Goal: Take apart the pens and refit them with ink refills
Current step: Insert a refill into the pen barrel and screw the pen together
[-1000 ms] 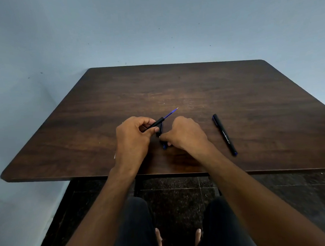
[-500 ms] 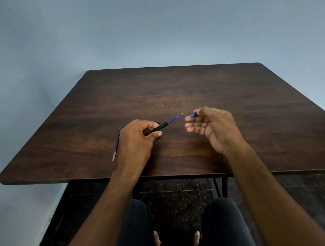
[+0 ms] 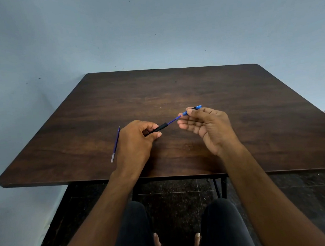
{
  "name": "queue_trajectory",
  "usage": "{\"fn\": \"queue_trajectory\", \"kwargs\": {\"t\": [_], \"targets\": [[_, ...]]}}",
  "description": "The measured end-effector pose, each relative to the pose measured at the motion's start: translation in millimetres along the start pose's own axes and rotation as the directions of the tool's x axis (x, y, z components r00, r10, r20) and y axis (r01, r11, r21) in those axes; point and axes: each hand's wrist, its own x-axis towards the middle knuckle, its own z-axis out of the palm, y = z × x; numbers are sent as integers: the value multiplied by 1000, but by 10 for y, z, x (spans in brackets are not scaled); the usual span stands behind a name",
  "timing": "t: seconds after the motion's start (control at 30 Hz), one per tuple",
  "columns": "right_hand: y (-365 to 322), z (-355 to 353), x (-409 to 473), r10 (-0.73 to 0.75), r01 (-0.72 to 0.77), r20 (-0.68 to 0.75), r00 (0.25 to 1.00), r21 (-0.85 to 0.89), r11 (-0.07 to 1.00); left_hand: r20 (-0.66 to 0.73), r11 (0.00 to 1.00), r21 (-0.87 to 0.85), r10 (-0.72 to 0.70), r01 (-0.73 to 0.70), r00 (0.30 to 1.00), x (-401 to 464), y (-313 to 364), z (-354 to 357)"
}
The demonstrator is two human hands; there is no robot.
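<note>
Hands are held just above the near middle of the tabletop [image 3: 232, 99], close together. The left hand [image 3: 136, 141] is curled around a black barrel [image 3: 159, 128], which is gripped between thumb and fingers and points up and to the right. A thin blue refill [image 3: 172, 120] sticks out of the barrel's far end and runs toward the right hand [image 3: 208, 126]. In that hand a small blue and black tip piece [image 3: 192, 110] is pinched between thumb and forefinger, while the other fingers are loosely curled beneath it with the palm turned toward the left. The refill's end is seen right at the near end of the tip piece; whether the two touch cannot be told. A second refill [image 3: 115, 144], blue with a pale near end, lies flat on the tabletop just left of the left hand, running from near to far. The tabletop is dark brown wood with rounded corners and is set against a pale blue wall [image 3: 152, 28]. Below its near edge, dark trousered knees [image 3: 221, 220] and a dark speckled floor [image 3: 178, 201] are seen.
</note>
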Motion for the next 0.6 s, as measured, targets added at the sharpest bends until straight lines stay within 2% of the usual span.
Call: {"fn": "queue_trajectory", "kwargs": {"t": [0.6], "targets": [[75,49,-1,27,-23,48,999,-82,996,-8,1000,-20,-2,2,1000,-17,-32,35]]}}
